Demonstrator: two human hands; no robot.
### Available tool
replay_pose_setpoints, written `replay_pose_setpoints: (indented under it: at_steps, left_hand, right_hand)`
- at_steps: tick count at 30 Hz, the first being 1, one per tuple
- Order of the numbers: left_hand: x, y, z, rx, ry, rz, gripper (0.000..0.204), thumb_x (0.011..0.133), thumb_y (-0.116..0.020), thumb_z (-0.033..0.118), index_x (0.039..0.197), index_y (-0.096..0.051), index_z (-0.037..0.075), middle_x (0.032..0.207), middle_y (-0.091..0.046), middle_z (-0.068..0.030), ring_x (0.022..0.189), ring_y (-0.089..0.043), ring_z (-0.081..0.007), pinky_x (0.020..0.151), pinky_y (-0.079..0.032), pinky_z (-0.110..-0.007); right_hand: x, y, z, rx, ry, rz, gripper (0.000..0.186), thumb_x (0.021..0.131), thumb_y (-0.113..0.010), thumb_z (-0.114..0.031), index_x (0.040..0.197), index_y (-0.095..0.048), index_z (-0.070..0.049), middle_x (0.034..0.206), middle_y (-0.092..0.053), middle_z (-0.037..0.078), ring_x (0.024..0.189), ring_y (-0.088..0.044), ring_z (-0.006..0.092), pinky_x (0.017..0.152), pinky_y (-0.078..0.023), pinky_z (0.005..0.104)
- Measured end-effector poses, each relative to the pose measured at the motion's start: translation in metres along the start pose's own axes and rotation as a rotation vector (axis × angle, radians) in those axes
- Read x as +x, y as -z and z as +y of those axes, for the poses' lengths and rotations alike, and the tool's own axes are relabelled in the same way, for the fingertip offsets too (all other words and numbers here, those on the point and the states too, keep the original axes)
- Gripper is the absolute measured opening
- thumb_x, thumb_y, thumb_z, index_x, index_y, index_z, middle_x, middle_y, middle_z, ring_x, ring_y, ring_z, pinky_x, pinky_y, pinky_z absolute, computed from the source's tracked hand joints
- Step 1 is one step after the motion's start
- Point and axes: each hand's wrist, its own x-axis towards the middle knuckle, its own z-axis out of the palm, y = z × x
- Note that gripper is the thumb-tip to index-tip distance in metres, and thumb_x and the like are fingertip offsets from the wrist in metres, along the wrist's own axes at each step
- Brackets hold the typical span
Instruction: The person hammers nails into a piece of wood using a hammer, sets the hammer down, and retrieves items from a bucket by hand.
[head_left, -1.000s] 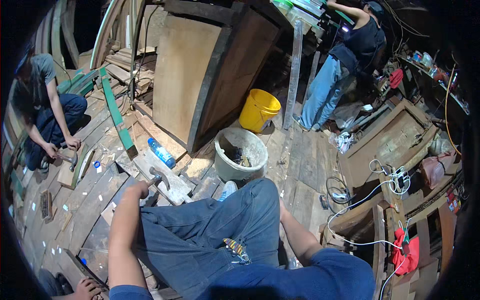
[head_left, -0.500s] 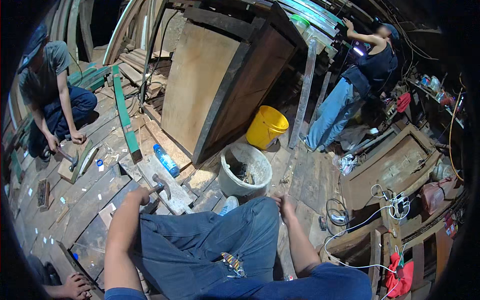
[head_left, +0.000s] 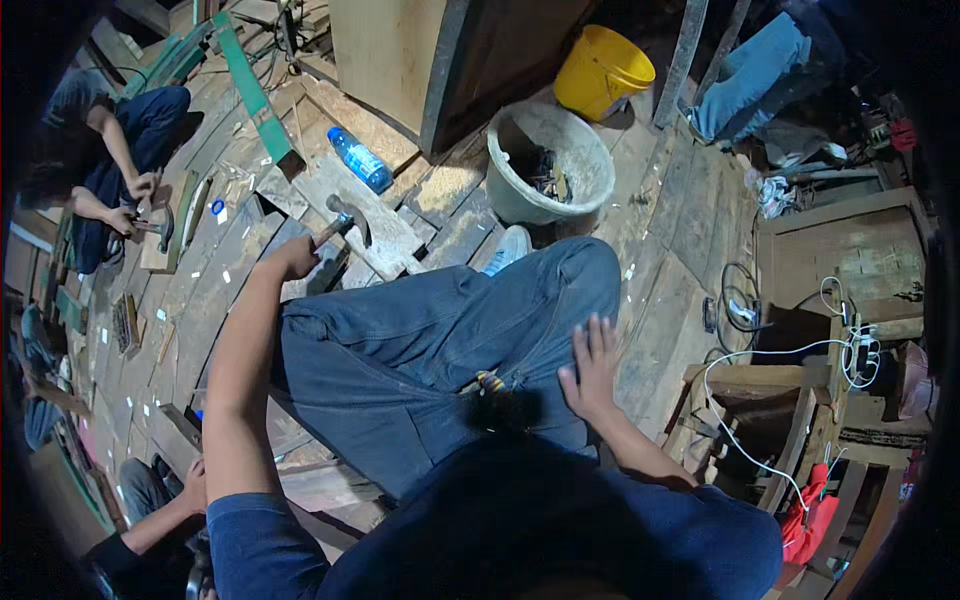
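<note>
My left hand [head_left: 293,258] is closed round the handle of a claw hammer [head_left: 345,218]. The hammer's head is over a pale worn board [head_left: 358,190] on the floor; whether they touch I cannot tell. My right hand [head_left: 592,372] is at my right thigh, fingers stretched out and apart, with nothing in it. Ahead of my bent legs stands a whitish bucket [head_left: 590,195] with dark bits inside. A blue-capped plastic bottle [head_left: 360,160] lies beyond the board.
A yellow bucket [head_left: 590,85] and a wooden cabinet [head_left: 385,60] stand ahead. A green beam [head_left: 250,95] lies left of the bottle. At left a co-worker's hand [head_left: 122,220] grips another hammer. White cables [head_left: 760,352] trail over wood at right.
The view has tilted down. My right hand has come from beside my knee to my thigh, and its curled fingers have spread. My left hand keeps the hammer.
</note>
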Motion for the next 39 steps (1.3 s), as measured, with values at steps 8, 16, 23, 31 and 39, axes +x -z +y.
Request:
replay_pose_setpoints:
  at_steps: [8,16,23,31,39]
  left_hand:
    - [-0.007,-0.011,-0.025,0.003,0.031,0.06,0.038,0.086,-0.061,0.029,0.105,-0.06,-0.004,0.1,-0.064,-0.028,0.098,-0.061,-0.0415,0.082,-0.048,-0.045]
    - [-0.002,-0.006,-0.019,0.07,0.012,0.049,0.041,0.085,-0.06,0.032,0.104,-0.06,-0.004,0.098,-0.063,-0.0296,0.096,-0.061,-0.043,0.082,-0.048,-0.046]
    - [-0.008,-0.002,0.0,0.085,0.035,0.073,0.038,0.084,-0.061,0.03,0.1,-0.061,-0.004,0.097,-0.064,-0.0278,0.094,-0.061,-0.0419,0.081,-0.048,-0.046]
    - [-0.011,0.005,0.0,0.091,0.065,0.052,0.037,0.085,-0.06,0.028,0.102,-0.061,-0.005,0.101,-0.063,-0.0292,0.098,-0.062,-0.0395,0.081,-0.048,-0.045]
    - [-0.008,0.0,-0.007,0.083,0.063,0.031,0.037,0.085,-0.063,0.031,0.1,-0.062,-0.003,0.099,-0.063,-0.0291,0.095,-0.061,-0.041,0.082,-0.048,-0.044]
  right_hand:
    - [0.06,0.038,0.079,-0.484,0.307,-0.472,0.058,0.085,-0.057,-0.035,0.14,-0.044,-0.019,0.151,-0.031,0.009,0.141,-0.023,0.0338,0.115,-0.013,0.0535]
    - [0.068,0.011,0.03,-0.059,0.275,-0.123,0.052,0.096,-0.04,-0.039,0.141,-0.041,-0.012,0.149,-0.034,0.013,0.137,-0.032,0.0304,0.116,-0.016,0.0446]
    - [0.129,0.048,0.098,-0.539,0.234,-0.359,0.059,0.089,-0.055,-0.042,0.143,-0.038,-0.025,0.15,-0.033,0.007,0.141,-0.026,0.0246,0.116,-0.017,0.0493]
    - [0.111,0.028,0.054,-0.034,0.752,-0.442,0.054,0.093,-0.04,-0.047,0.132,-0.052,-0.012,0.142,-0.045,0.01,0.134,-0.037,0.0292,0.114,-0.022,0.0467]
    - [0.166,0.067,0.057,0.459,-0.176,0.567,0.047,0.097,-0.039,-0.031,0.132,-0.05,-0.002,0.133,-0.051,0.02,0.129,-0.044,0.0316,0.109,-0.028,0.0445]
